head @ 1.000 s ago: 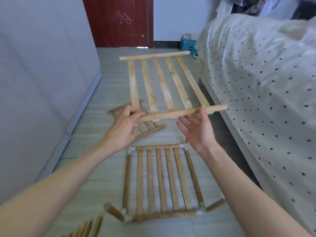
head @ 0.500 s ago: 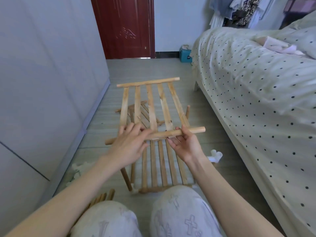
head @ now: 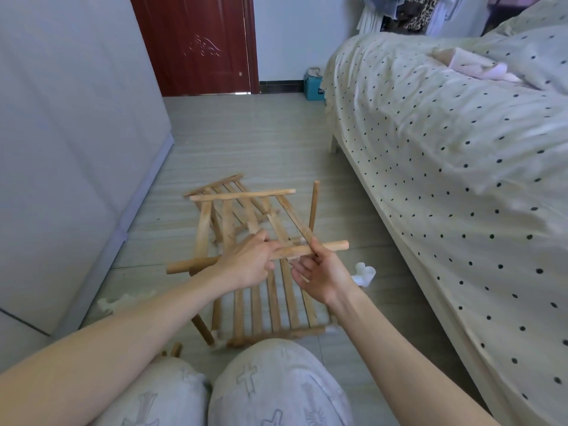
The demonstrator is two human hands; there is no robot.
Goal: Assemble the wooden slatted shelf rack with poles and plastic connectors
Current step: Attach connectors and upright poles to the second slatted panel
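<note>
- while both hands meet over the floor in front of my knees [head: 246, 392], the left hand [head: 246, 262] is curled round the near round rail [head: 196, 265] of a slatted shelf panel [head: 227, 222], fingers wrapped over the top of the rail.
- my right hand [head: 322, 276] sits just beside the left one on the same rail; thumb and forefinger pinch the rail from the right, and the other fingers are loosely spread below it.
- that panel is held up off the floor, tilted away from me, its far rail [head: 242, 195] lying across the view and its flat slats running between the two rails.
- under it, on the floor, lies a second slatted shelf [head: 270, 305] already fitted with poles: one short pole [head: 203, 329] sticks out at its near left corner, and another pole [head: 313, 207] stands upright at the far right.
- a third slatted piece [head: 215, 184] lies flat further off, partly hidden behind the held panel.
- a white plastic connector [head: 364, 273] lies on the floor to the right of my right hand, near the bed [head: 445, 167].
- more pale connectors [head: 123, 301] lie by the grey cabinet [head: 61, 149] on the left; they are too blurred for me to count.
- the ends of some spare wooden poles [head: 175, 349] show just beside my left knee.
- a dark red door [head: 196, 44] stands closed at the far end, with a teal box [head: 314, 89] on the floor near the bed's corner.
</note>
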